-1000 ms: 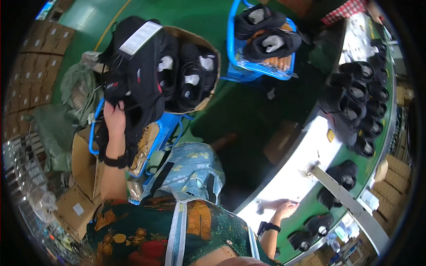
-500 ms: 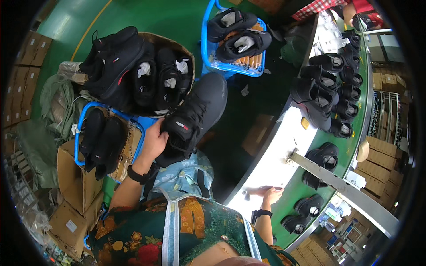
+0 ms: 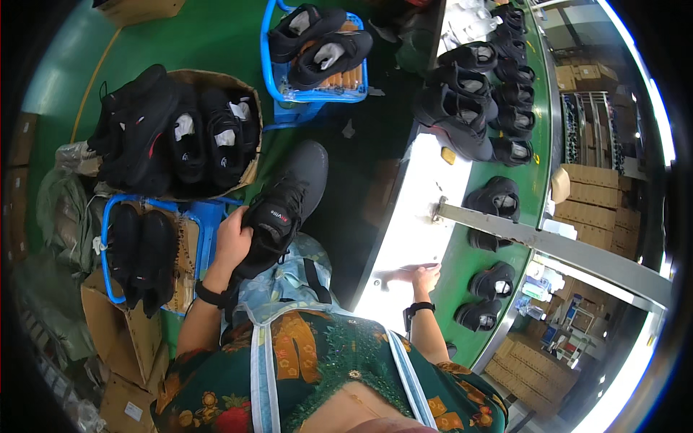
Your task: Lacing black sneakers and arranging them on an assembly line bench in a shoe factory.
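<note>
My left hand point(image 3: 232, 242) grips a black lace-up sneaker point(image 3: 296, 189) by its collar, the thumb side pressed to the heel end. The sneaker is held over my lap, its toe pointing up and away and its tongue label facing me. My right hand point(image 3: 425, 278) rests at the white lit bench strip point(image 3: 393, 252), beside the green work surface. Its fingers are closed together; whatever they may hold is too small to make out. Nearest to it on the green surface are several black shoes point(image 3: 492, 281).
On the left stand a carton rim point(image 3: 258, 130) full of black shoes and a blue stool point(image 3: 209, 227) bearing a dark pair. Another blue stool point(image 3: 317, 94) carries two shoes. A metal bar point(image 3: 548, 242) crosses the bench. More shoes point(image 3: 462, 105) line its far part.
The whole view has swung, so surroundings sit further left in the picture. My left hand still holds the sneaker, which is slightly further from the carton. My right hand stays at the bench.
</note>
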Demonstrator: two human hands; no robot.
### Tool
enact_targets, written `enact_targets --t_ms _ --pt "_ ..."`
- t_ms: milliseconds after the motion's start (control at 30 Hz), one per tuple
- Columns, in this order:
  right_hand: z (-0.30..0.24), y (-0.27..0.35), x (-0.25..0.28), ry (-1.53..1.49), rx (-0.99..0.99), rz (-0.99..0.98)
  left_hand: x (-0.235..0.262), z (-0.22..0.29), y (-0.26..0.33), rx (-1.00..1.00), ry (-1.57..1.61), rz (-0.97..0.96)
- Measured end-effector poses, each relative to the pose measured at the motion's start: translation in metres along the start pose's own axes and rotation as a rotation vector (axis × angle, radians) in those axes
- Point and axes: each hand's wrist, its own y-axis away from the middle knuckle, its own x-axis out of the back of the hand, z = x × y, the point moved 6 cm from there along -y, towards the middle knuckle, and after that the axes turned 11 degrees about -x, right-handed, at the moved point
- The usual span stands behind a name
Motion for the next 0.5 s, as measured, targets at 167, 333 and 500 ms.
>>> enact_targets --t_ms 167,333,500 --pt "-0.006 0.004 -0.004 0.080 -0.029 0.024 -0.007 0.029 -0.006 -0.064 0.040 -0.079" --pt "0.002 -0.003 -0.004 0.012 -0.029 -0.136 -0.043 0.116 -0.054 -0.435 0.135 -0.226" --pt "-0.004 0.009 0.023 -0.081 0.279 -0.254 -0.143 0.220 -0.123 -0.857 0.234 -0.403"
